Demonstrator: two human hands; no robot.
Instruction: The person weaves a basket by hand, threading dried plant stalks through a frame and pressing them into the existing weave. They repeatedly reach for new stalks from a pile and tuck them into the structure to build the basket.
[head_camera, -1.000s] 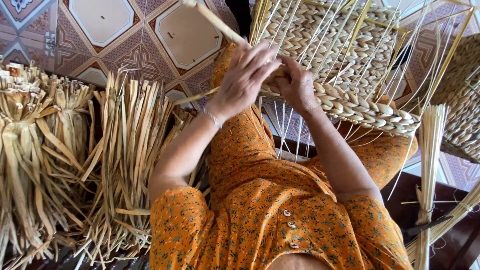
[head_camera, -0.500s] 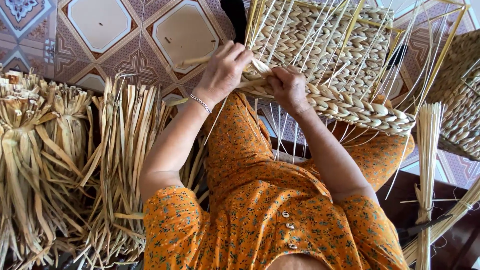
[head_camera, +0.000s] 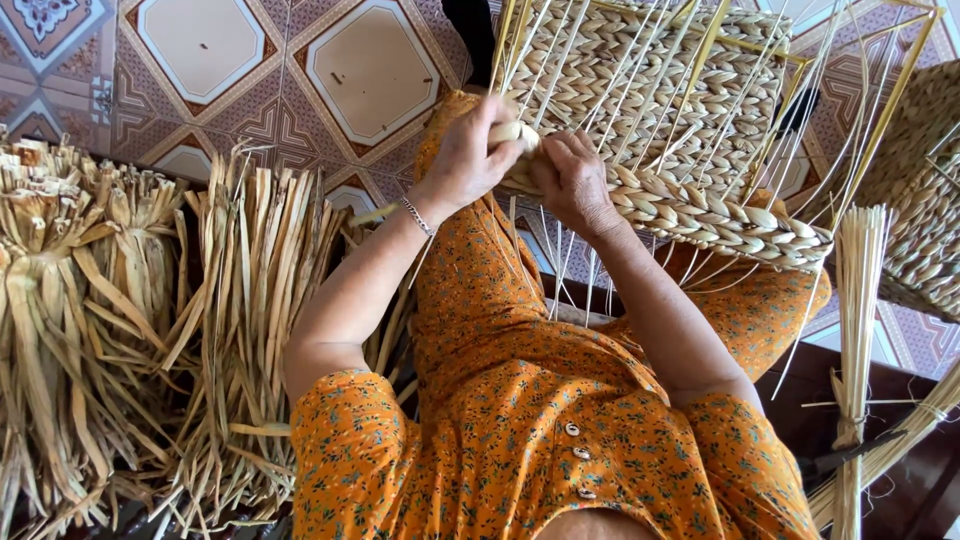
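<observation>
The left hand (head_camera: 470, 155) pinches a pale fibre strand (head_camera: 515, 132) against the near edge of a half-woven basket (head_camera: 650, 90), which rests on the person's lap, its thin upright stakes fanning outward. The right hand (head_camera: 575, 180) lies just beside it, fingers curled and pressing on the basket's braided rim (head_camera: 720, 215). Bundles of dried leaves (head_camera: 150, 330) stand on the tiled floor (head_camera: 300, 90) to the left, well apart from both hands.

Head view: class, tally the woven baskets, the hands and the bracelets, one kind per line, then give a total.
Woven baskets: 2, the basket on the lap and the side basket
Hands: 2, left hand, right hand
Bracelets: 1, bracelet
Total: 5
</observation>
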